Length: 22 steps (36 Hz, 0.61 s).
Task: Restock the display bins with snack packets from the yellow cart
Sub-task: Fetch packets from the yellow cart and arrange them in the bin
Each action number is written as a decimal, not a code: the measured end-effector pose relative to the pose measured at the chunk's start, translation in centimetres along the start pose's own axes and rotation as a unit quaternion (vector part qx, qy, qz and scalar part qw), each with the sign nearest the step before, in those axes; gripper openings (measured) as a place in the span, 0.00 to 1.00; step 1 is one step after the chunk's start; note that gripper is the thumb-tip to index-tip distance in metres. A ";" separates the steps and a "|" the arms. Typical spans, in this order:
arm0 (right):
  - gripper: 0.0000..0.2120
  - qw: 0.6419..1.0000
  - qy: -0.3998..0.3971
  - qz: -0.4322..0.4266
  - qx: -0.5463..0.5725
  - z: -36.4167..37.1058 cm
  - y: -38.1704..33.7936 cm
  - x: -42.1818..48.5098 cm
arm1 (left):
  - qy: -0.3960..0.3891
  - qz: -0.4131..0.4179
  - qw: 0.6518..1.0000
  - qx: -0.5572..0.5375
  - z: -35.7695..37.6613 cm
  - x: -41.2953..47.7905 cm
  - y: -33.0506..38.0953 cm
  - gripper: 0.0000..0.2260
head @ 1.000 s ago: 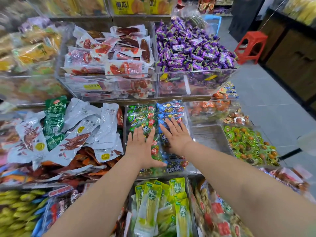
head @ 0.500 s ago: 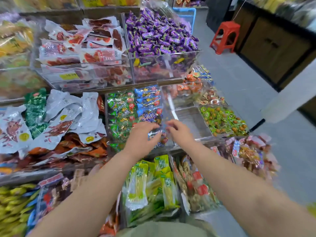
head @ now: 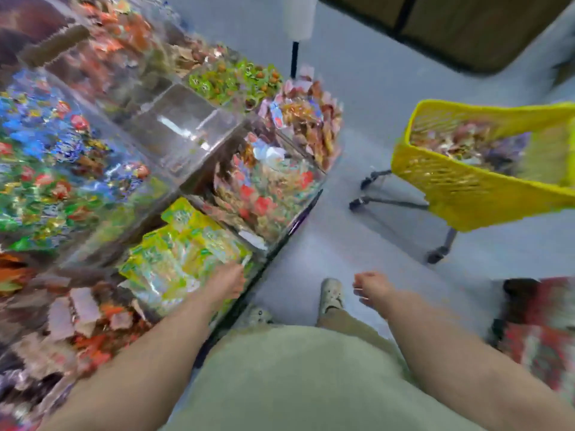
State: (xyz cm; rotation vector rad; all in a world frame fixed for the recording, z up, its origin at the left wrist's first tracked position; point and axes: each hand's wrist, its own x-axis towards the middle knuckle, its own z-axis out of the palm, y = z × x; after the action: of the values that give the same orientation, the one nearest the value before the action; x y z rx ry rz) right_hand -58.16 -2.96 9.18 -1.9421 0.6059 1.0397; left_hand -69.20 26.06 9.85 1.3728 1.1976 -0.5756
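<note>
Heavy motion blur. Display bins [head: 306,185] on left, packed with snack packets: yellow-green packets [head: 183,241] in nearest front bin, red mixed ones [head: 264,194] just behind, green-orange sweets [head: 233,79] farther back, blue and green packets [head: 53,150] far left. Clear bin [head: 186,119] between the sweets and the red mixed ones. Left hand [head: 225,283] at front edge of yellow-green packets, touching or just over them, cannot tell which; fingers smeared, so grip impossible to call. Right hand [head: 371,289] over bare floor [head: 357,237], apart from bins and cart, fingers loosely curled, nothing seen in it. Yellow cart [head: 466,194] on wheels at right, well apart from both hands, heap of packets [head: 460,141] inside. Pale shoe [head: 331,295] on floor between hands. Red patterned bulk [head: 541,325] at lower right, too blurred to name.
</note>
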 end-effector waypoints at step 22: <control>0.07 0.962 0.123 0.123 0.211 -28.6 11.9 4.6 | -0.039 -0.007 0.985 0.167 24.1 1.5 7.4 0.08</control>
State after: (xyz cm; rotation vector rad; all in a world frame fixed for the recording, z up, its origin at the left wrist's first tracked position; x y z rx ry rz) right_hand -51.63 -33.61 9.01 -1.6511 1.1347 0.7388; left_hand -54.81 5.55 6.52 1.6066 1.0796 -0.8621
